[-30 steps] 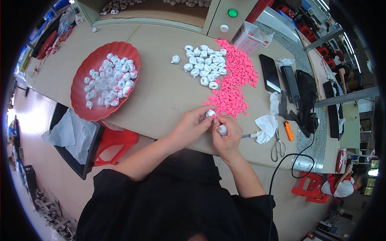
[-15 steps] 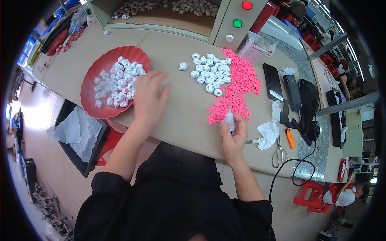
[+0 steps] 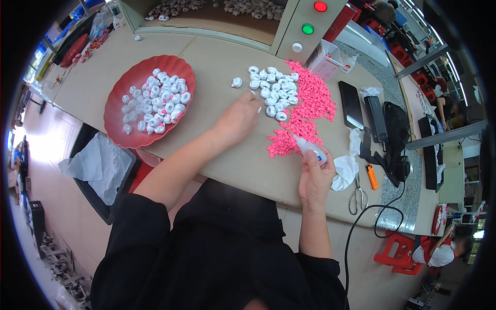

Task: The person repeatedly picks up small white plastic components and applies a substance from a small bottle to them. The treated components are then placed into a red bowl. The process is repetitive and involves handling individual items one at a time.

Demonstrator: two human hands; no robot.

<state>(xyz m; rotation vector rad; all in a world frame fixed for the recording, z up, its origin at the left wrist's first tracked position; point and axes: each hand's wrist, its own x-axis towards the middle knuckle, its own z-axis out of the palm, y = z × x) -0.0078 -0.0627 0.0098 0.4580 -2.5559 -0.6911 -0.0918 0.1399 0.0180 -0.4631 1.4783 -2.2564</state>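
My left hand (image 3: 239,120) is at the left edge of a loose group of small white ring-like pieces (image 3: 274,94), its fingers curled. White bits show at its fingertips; whether it grips one is hidden. My right hand (image 3: 316,178) holds a small translucent squeeze bottle (image 3: 311,150) with a pointed nozzle, tilted up and left over the near end of a heap of small bright pink pieces (image 3: 312,98). A red scalloped bowl (image 3: 116,116) at left holds many more white pieces, some with pink bits on them.
A light-coloured cabinet (image 3: 305,39) with lit buttons and an open shelf stands at the back. On the right lie a black phone (image 3: 351,105), a crumpled tissue (image 3: 343,173), scissors (image 3: 357,199), an orange cutter (image 3: 372,177) and a black cable (image 3: 380,206). A black tray (image 3: 124,178) sits below the table's left side.
My left hand has moved right, from the bowl's edge to the group of white pieces. My right hand has shifted slightly right, and the bottle has gone from upright to tilted leftward.
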